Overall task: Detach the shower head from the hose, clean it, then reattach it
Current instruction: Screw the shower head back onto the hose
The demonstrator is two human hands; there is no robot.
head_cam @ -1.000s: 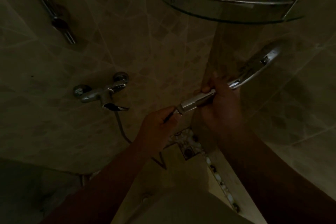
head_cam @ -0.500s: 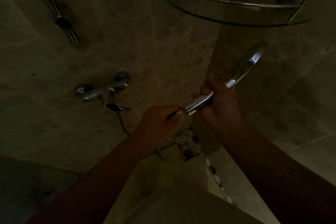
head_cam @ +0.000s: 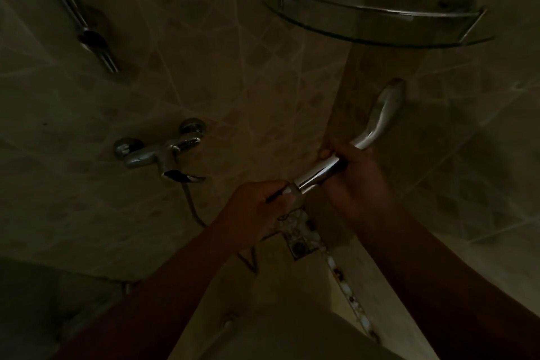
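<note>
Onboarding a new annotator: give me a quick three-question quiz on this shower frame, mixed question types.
1. True or false: the right hand grips the chrome shower head by its handle.
2. Multiple choice: the left hand is closed around A) the mixer tap, B) the hose nut at the handle's lower end, C) the glass corner shelf.
3. Fill in: the hose drops from under the ____.

Key: 1 true; 2 B; 3 mixer tap.
</note>
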